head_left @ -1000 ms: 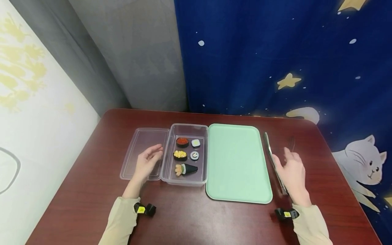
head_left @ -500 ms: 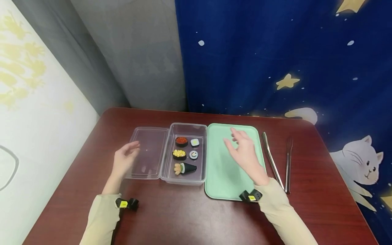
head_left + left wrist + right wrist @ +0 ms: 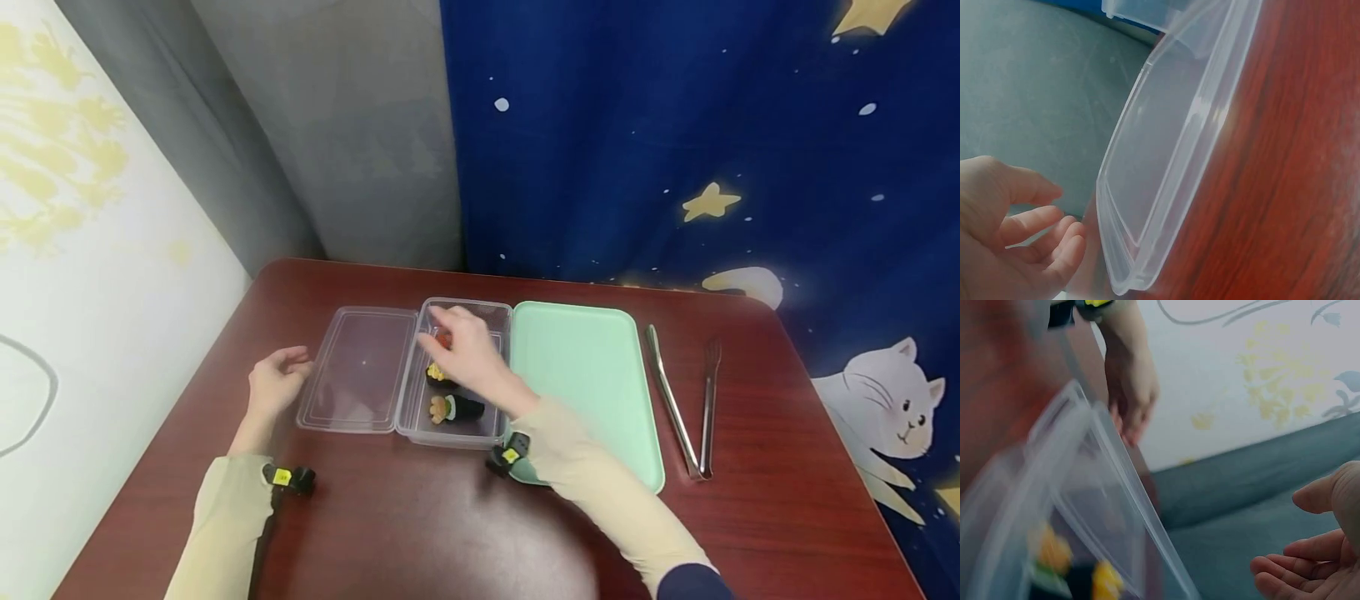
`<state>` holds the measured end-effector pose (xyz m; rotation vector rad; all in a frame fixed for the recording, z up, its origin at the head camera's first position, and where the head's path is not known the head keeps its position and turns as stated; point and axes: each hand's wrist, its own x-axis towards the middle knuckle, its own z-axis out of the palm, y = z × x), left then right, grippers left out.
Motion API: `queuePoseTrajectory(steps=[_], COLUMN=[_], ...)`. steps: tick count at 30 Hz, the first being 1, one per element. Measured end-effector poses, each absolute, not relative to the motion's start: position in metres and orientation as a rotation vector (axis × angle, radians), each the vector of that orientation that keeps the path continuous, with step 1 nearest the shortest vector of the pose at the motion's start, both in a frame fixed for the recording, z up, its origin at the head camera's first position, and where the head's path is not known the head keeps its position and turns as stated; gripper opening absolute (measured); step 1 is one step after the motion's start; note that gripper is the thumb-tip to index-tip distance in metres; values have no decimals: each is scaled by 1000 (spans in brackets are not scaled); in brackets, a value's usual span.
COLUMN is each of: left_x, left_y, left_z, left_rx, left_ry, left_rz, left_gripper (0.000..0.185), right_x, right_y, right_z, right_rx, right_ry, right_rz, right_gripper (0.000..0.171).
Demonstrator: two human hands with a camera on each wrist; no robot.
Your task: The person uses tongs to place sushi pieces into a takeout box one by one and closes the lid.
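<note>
Here, your right hand hovers over the clear plastic box near the table's front edge, fingers loosely spread and empty, above the red-topped sushi at the box's far end. Reach carelessly and your sleeve could drag the thin, light box, or knock the cone-shaped roll. Your left hand rests relaxed, holding nothing, beside the flat transparent lid. Farther right lie the smooth mint tray and shiny metal tongs.
</note>
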<state>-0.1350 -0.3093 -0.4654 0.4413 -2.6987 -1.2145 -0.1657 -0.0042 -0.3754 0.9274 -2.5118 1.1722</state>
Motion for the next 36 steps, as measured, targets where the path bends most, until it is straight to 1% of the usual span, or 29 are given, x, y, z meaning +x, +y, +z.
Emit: queuePoseTrajectory(steps=[4,7,13,17,20,24,33,36], left_x=[-140,-143,-147,-149,-151,-154,-155,-154], left_y=[-312,-314,-313,-312,-312,-313,-312,-315], left_z=[-469,-472,-473,-472,-472,-474,-472,-472], left_rx=[446,412,310,305,298,278,317,330], left_ry=[-2729,-2758,-2798,-2822,-2833,-2830,-2847,-2845], left_rz=[-1166,-1116,-1000,-959,-941,-913,-869,-846], left_gripper=[35,32,26,26,25,21,19,19], right_x=[-165,-164,-161,-155,-150,-146,-149,-150], right_y=[-38,-60,-97,-121,-136,-147,-153,-154], right_z=[-377,-379,-388,-395,-401,-410,-428,-433], right_rx=[856,723,372,70,-92,-212,-390,-440], right_ry=[-2706,-2844,-3003,-2962,-2906,-2859,-2815,-2809], right_rz=[1393,1550,1623,1788,1882,1911,1737,1765], right_gripper=[45,49,64,71,79,88,90,91])
